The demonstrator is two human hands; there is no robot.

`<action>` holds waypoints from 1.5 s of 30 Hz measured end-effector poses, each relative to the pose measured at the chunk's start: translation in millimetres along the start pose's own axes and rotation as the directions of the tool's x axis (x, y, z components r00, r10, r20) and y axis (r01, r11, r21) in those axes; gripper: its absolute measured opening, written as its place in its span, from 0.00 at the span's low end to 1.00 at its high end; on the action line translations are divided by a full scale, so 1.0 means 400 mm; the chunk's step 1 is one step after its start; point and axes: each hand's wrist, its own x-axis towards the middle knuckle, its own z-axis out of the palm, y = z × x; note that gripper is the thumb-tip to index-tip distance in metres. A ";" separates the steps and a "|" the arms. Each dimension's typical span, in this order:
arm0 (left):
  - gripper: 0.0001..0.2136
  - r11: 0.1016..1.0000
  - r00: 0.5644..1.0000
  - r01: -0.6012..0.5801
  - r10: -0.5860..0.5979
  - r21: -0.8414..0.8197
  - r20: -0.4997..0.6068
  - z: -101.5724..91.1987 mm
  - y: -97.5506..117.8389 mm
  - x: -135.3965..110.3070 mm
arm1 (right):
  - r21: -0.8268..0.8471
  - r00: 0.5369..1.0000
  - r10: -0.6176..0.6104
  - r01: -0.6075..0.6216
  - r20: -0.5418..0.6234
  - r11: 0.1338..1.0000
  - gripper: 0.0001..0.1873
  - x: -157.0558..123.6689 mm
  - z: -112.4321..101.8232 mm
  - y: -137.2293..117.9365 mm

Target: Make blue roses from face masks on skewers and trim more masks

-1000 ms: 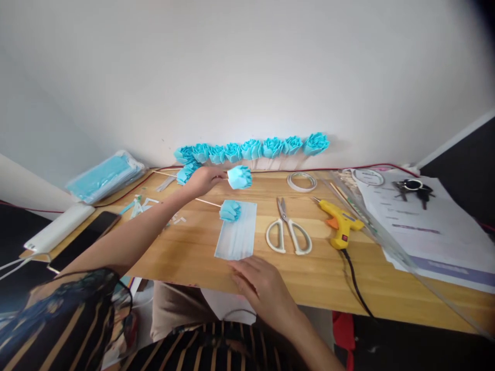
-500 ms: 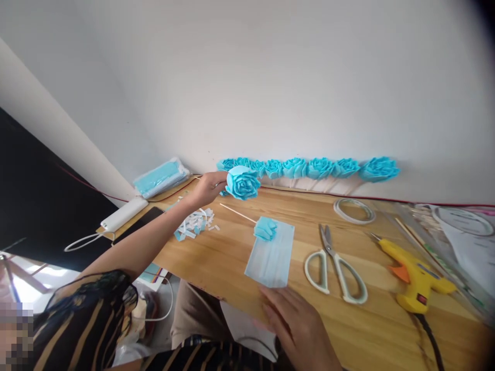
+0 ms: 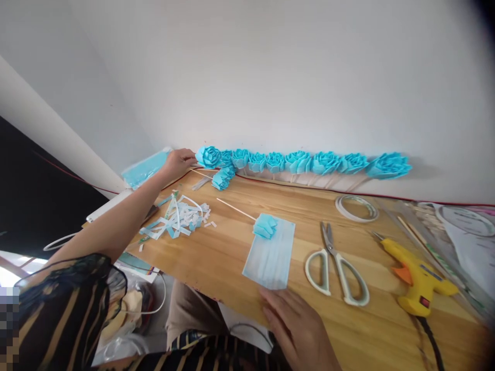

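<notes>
My left hand (image 3: pixel 180 159) is stretched out to the back left, fingers closed round the stem side of a blue fabric flower (image 3: pixel 209 156). That flower's head is at the left end of the row of blue flowers (image 3: pixel 297 162) against the wall; its stem is largely hidden. My right hand (image 3: pixel 296 322) rests at the table's front edge, fingers extended and holding nothing. Just beyond its fingertips lies a flat light-blue face mask (image 3: pixel 273 263). On the mask's upper part sits a smaller blue bloom (image 3: pixel 265 226) on a thin wooden stick.
Scissors (image 3: pixel 329 250) and a yellow hot glue gun (image 3: pixel 415 275) lie at right, with a roll of tape (image 3: pixel 356 208) behind. Cut scraps (image 3: pixel 185 216) are heaped at left. Two more blooms (image 3: pixel 222 179) lie before the row. A mask pack (image 3: pixel 145 167) is beyond my left arm.
My left hand has carried the blue flower left and back to the wall, beside the row. The right hand stays at the table edge. The view has shifted slightly.
</notes>
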 end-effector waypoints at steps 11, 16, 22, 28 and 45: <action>0.16 0.987 0.984 0.001 -0.029 0.158 0.177 0.085 -0.103 0.034 | 0.026 1.000 -0.002 0.001 0.027 1.000 0.13 0.014 -0.016 -0.001; 0.16 0.987 0.978 0.006 -0.040 0.162 0.207 0.116 -0.113 0.034 | 0.035 0.999 0.004 -0.006 0.041 0.999 0.13 0.014 -0.014 0.006; 0.16 0.983 0.968 0.013 -0.058 0.184 0.245 0.135 -0.110 0.040 | 0.030 0.994 0.021 -0.024 0.105 0.999 0.14 0.003 -0.008 0.017; 0.15 0.976 0.955 0.028 -0.091 0.216 0.283 0.150 -0.104 0.043 | 0.002 0.997 0.007 -0.007 0.072 1.000 0.14 0.014 -0.009 0.008; 0.14 0.987 0.945 0.119 -0.144 0.104 0.293 0.117 -0.079 0.086 | 0.058 0.997 0.056 -0.060 0.060 0.997 0.14 0.013 -0.009 -0.002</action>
